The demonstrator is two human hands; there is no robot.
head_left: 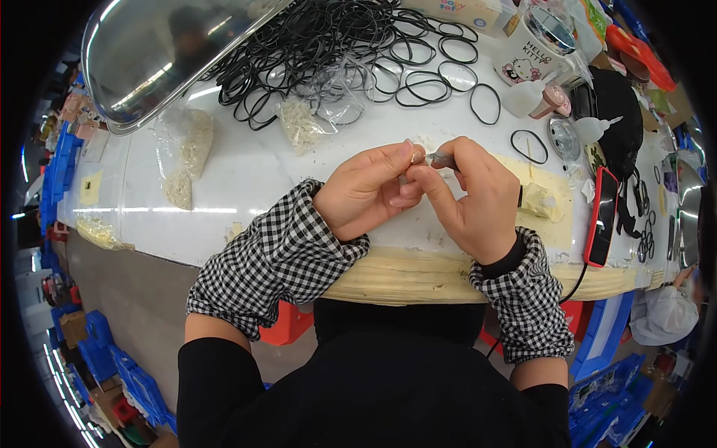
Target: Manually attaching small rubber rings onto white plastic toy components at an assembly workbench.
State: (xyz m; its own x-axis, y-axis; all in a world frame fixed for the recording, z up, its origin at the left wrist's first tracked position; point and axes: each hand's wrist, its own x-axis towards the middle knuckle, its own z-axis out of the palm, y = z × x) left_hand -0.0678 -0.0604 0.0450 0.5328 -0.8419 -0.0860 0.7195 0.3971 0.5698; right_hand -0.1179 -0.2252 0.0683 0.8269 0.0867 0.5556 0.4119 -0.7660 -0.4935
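Note:
My left hand (364, 190) is closed in a pinch above the white table, thumb against fingertip. A tiny pale piece shows at its fingertips, too small to name. Close beside it, my right hand (478, 201) is closed around a small grey metal-looking tool (445, 160), whose end points at the left fingertips. Most of that tool is hidden by the fingers. Pale crumbs (426, 142) lie on the table just beyond both hands. Farther off is a small clear bag of cream-coloured bits (300, 125), near a heap of black rubber rings (314, 45).
A shiny metal tray (175, 60) stands at the far left, beside another bag of cream bits (183, 157). To the right are a white cup (523, 60), a squeeze bottle (594, 128) and a red-edged phone (602, 216) with a cable. Yellow tape covers the table's front edge (407, 278).

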